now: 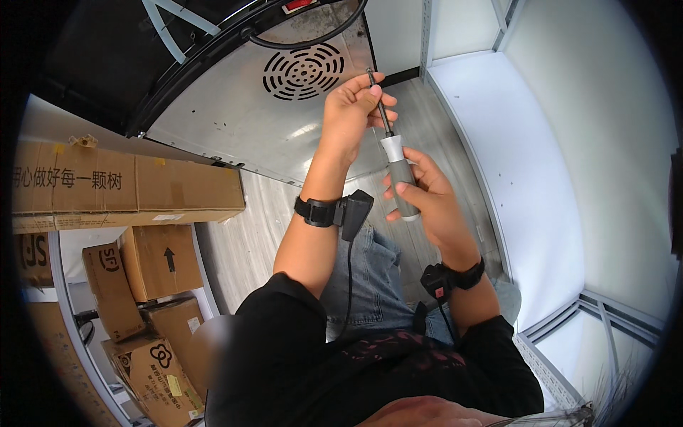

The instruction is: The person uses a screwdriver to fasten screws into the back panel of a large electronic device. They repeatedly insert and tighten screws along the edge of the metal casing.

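My right hand [434, 196] is wrapped round the grey-and-white handle of a screwdriver [403, 181]. Its dark shaft slants up and away to my left hand [348, 117], whose thumb and fingers pinch it close to the tip. Something small sits at the very tip, too small to make out. Just beyond and left of the tip stands a bare metal panel [213, 117] with a round pattern of vent slots [304, 72]. The tip appears close to the panel's right edge; I cannot tell whether it touches.
A black cable [313, 44] loops over the panel's top beside a red switch [297, 6]. Left, a long cardboard box [135, 185] lies above shelved cartons [162, 263]. White shelving [519, 164] lines the right. Both wrists wear black straps with devices; a thin cable [349, 285] hangs from the left one.
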Available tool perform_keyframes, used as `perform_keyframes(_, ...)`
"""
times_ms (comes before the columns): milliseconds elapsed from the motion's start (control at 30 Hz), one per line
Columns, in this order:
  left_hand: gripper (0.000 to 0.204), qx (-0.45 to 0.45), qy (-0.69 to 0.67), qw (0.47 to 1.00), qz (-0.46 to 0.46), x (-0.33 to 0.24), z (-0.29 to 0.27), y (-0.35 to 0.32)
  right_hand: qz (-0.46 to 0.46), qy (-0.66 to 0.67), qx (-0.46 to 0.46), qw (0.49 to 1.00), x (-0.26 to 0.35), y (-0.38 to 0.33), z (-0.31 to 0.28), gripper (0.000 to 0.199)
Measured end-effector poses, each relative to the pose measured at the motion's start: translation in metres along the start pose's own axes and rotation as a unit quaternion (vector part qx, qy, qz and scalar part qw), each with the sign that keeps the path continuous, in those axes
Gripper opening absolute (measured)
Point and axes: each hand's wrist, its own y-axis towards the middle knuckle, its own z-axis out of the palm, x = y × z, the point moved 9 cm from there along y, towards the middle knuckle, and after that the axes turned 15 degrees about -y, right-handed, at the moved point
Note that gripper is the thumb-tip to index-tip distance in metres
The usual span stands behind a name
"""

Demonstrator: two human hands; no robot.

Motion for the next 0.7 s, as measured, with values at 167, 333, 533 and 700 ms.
perform_keyframes(167,0.025,-0.003,0.069,0.998,0.009,-0.002,0.003,-0.002,-0.028,-0.171,-0.040,0.984,0.006,0.002,0.005,0.059)
perform_keyframes(333,0.026,0.012,0.030,0.999,0.004,0.000,0.002,0.001,-0.004,-0.097,0.003,0.995,0.001,0.000,0.013,0.060)
perform_keyframes(533,0.024,0.006,0.009,1.000,-0.014,-0.001,0.004,-0.003,-0.002,-0.013,0.029,0.999,-0.009,0.001,0.004,0.063)
perform_keyframes(700,0.024,-0.001,0.054,0.998,-0.009,-0.002,0.004,-0.004,-0.023,-0.196,-0.012,0.980,-0.004,0.000,0.002,0.062)
